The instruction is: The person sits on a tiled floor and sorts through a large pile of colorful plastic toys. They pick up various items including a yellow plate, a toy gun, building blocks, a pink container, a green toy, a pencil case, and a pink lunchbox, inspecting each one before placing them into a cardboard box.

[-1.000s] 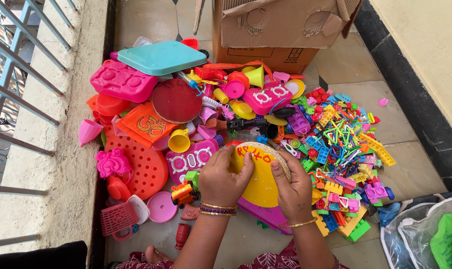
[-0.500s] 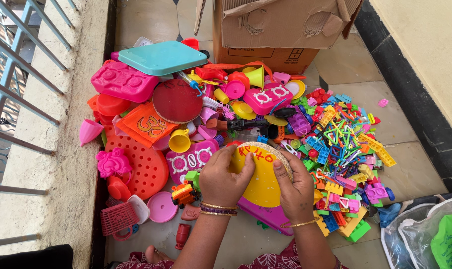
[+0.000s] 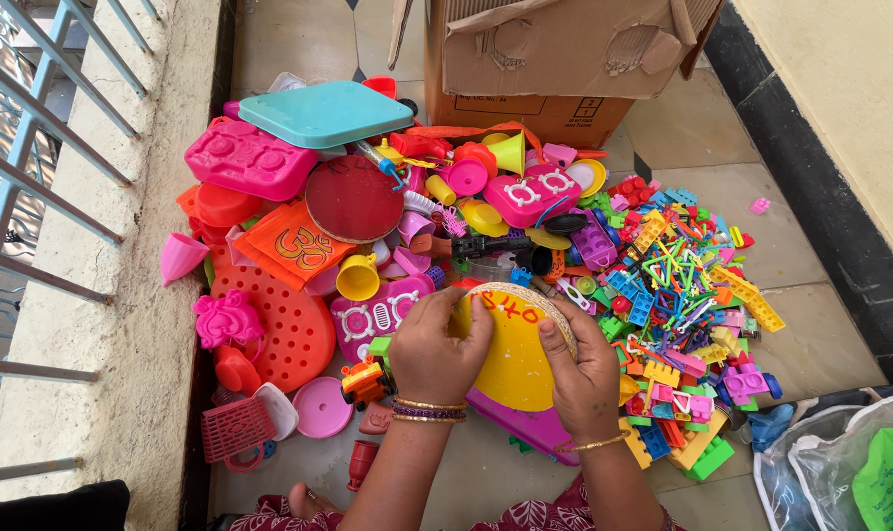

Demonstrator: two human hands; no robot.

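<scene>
Both hands, left hand and right hand, clamp the yellow disc by its edges above the toy heap; nearly everything there lies unsorted.

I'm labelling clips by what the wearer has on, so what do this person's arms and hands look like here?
Both forearms are bare, with no sleeves in view. The left hand has a stack of bangles at the wrist: thin gold ones around a purple beaded one. The right hand has a single thin gold bangle at the wrist. No gloves; whether there are rings on the fingers is too small to tell.
</scene>
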